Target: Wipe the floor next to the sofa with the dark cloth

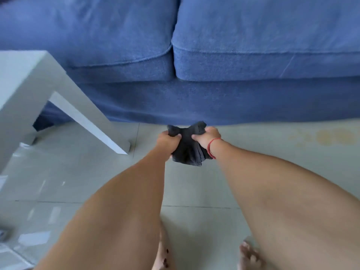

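Bare feet (250, 256) on tiled floor (194, 182), both arms stretched toward sofa (214, 102).
Left hand (168, 141) and right hand (206, 137) each fisted on dark cloth (188, 151), bunched between them near sofa's bottom edge; white table (29, 84) at left.

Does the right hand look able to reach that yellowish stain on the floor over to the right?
Probably yes: bare floor lies between the right hand and the yellowish stain, though both hands now grip the dark cloth.

Sofa (214, 55) blue; cloth (187, 149) dark grey; floor (194, 182) pale tiles; table (29, 84) white; wrist string (211, 147) red.
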`<state>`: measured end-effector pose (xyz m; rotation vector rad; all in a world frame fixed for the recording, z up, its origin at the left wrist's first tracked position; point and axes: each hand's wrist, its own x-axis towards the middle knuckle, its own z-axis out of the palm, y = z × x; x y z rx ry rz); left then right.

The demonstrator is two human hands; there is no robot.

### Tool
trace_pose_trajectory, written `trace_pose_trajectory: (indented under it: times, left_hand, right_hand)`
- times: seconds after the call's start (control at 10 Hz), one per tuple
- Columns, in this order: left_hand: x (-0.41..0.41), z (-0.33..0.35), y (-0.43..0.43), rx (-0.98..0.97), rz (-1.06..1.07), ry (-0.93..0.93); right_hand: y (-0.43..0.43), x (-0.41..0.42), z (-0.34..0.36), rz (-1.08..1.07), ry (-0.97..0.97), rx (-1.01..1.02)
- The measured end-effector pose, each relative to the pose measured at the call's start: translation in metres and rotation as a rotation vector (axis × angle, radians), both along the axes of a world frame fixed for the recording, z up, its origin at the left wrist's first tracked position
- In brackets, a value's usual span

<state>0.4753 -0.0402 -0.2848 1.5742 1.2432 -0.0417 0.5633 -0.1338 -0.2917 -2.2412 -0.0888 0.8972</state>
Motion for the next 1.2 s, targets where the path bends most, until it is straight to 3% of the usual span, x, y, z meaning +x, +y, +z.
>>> trace_pose_trajectory:
  times: [0.3,0.6,0.8,1.0,1.2]
  left_hand:
    - [-0.045,0.206,-0.006,0.324,0.113,-0.254]
    - [-0.138,0.293,-0.015,0.545,0.188,-0.362]
    - [-0.255,0.322,0.025,0.617,0.364,-0.285]
    - [-0.391,0.318,0.06,0.567,0.608,-0.143]
    - [-0.439,0.289,0.065,0.431,0.587,0.242]
  right_hand:
    - [-0.004,-0.044,0.2,0.038,-0.315,0.35]
    - [-0.014,-0.127,0.292,0.119,-0.377,0.486]
    - [0.053,-0.217,0.321,0.402,-0.308,0.578]
    - [0.125,-0.332,0.314,0.687,-0.283,0.604]
    - [0.145,-0.375,0.295,0.79,-0.246,0.456]
